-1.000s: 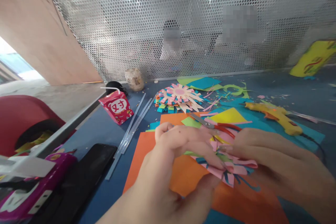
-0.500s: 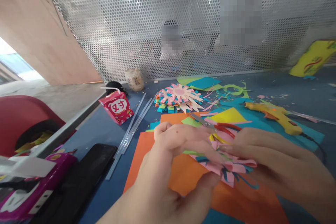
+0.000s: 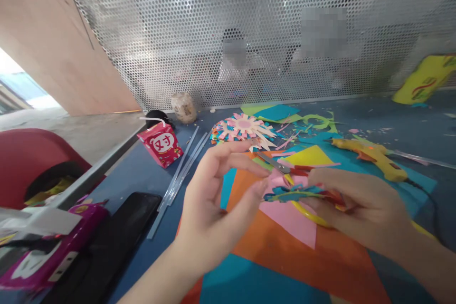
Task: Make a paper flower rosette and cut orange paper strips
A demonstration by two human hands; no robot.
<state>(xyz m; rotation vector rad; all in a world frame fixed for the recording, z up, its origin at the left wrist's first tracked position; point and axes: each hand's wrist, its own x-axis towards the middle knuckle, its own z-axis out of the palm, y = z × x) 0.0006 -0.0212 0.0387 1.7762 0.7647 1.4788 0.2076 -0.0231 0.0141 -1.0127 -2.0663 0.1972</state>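
Observation:
A small layered paper flower (image 3: 294, 193) of fringed blue, pink and green strips is held up over the paper, tilted almost edge-on. My right hand (image 3: 366, 211) grips its right side between thumb and fingers. At its left edge, the thumb and a finger of my left hand (image 3: 213, 204) close on the pink and blue fringe, while the index finger is lifted away. Scissors (image 3: 281, 165) with red and yellow handles lie just behind the flower, their handles partly covered by it and my right hand. Under them are an orange sheet (image 3: 263, 232) and a pink piece (image 3: 295, 223).
Finished-looking fringed flowers (image 3: 244, 126) are piled at the back. A yellow glue gun (image 3: 374, 156) lies right, its cord trailing. Clear glue sticks (image 3: 178, 175), a red drink carton (image 3: 162, 145), a black phone (image 3: 103, 251) and a purple power strip (image 3: 46, 251) are left. A perforated metal panel (image 3: 199, 19) stands behind.
The paper flower has been lifted and tipped from face-up to nearly edge-on. My left hand has drawn back left, uncovering the pink piece; my right hand keeps hold of the flower.

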